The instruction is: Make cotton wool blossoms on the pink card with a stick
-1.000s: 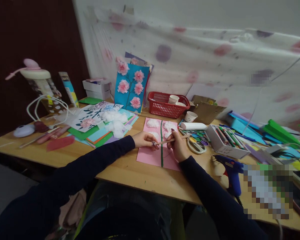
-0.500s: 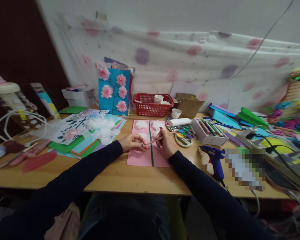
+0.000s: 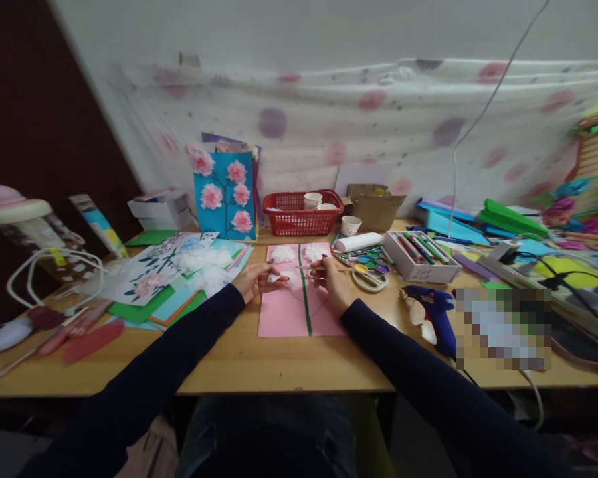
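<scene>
A pink sheet (image 3: 282, 318) lies on the table, with a green stripe (image 3: 306, 305) down its middle and white cotton tufts (image 3: 283, 253) on its upper part. Over its left edge, my left hand (image 3: 252, 282) pinches a small white piece (image 3: 274, 278), too small to tell whether cotton or paper. My right hand (image 3: 331, 282) is closed around a thin light-brown stick (image 3: 305, 267) above the sheet's right side. The stick's tip points left across the green stripe, apart from my left hand. Pencil-like curved lines show faintly on the pink sheet.
Cotton (image 3: 212, 265) rests on coloured papers to the left. A red basket (image 3: 299, 222) with paper cups stands behind, beside a blue flower picture (image 3: 224, 199). On the right are scissors (image 3: 371, 282), a crayon box (image 3: 421, 262) and a blue glue gun (image 3: 436, 315).
My hands have drawn apart, and the stick's tip has left my left fingers. The white piece now shows in my left fingertips. The whole view has shifted slightly.
</scene>
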`<state>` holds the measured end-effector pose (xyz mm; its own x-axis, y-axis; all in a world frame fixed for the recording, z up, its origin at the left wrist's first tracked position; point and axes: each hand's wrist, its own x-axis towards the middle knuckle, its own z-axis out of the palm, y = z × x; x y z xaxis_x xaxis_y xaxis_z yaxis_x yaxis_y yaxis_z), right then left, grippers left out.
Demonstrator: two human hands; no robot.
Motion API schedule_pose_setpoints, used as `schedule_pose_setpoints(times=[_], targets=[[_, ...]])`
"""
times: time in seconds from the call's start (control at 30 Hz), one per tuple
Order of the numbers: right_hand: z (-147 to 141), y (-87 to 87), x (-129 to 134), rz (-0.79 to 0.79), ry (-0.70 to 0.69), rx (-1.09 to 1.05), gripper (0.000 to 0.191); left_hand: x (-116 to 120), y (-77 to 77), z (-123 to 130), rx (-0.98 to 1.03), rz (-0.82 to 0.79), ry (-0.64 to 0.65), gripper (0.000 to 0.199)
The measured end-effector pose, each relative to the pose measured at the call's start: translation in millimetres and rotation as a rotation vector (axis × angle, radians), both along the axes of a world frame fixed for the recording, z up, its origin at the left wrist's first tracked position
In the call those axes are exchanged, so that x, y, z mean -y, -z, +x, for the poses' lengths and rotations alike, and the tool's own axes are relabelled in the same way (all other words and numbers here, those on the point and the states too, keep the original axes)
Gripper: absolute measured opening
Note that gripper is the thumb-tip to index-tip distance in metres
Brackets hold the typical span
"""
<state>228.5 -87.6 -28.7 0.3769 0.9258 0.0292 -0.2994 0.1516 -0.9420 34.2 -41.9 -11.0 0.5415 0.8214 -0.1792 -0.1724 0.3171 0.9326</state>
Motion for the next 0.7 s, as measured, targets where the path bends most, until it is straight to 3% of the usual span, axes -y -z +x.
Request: schedule_pose_setpoints(times=[0.07,0.2,0.47,0.7], targets=[[-1.6,-0.5,1.8,0.003,-0.014,0.022,0.024,-0.5,-2.0,-0.7,-0.016,-0.005,-0.024,0.023],[-4.5,-1.5,4.3,0.023,-0.023,0.087,0.024,-1.7,1.4,-1.6,-0.026,0.037,0.001,0.011],[-4.5,-1.2,4.3,0.065,-0.017,0.193,0.03,-7.3,7.0,-4.6,0.032,0.105,0.061,0.038],[-7.9,2.4,8.9,0.089,-0.067,0.363,0.034,-8.5,2.6,-5.5,-0.042,0.138,0.007,0.034]])
